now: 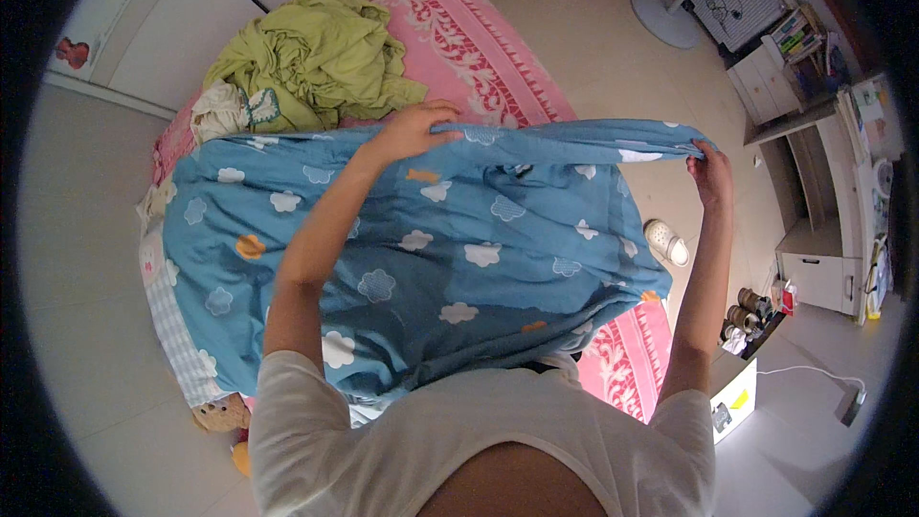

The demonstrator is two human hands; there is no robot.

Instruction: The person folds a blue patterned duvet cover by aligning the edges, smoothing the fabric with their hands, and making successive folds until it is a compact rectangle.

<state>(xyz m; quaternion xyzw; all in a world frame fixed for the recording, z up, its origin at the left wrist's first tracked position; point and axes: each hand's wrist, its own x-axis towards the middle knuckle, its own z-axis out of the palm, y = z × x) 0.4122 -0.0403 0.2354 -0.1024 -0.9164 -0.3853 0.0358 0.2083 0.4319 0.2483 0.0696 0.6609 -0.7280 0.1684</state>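
A blue quilt (412,273) with white, grey-lined and orange clouds is spread across the bed in front of me. My left hand (410,132) is at its far edge near the middle, fingers and thumb on either side of the fabric. Out to the right, my right hand (710,177) grips the far right corner, raised off the bed. Between my hands the edge runs as a taut folded strip. Several folds run through the quilt's middle. Its near edge lies against my body, where my shirt hides part of it.
A crumpled green cloth (311,57) lies beyond the quilt on the pink patterned bed cover (450,29). A teddy bear (222,414) sits at the near left. To the right are a white clog (667,243), a fan base (665,19), a desk drawer (818,278) and shoes (745,314).
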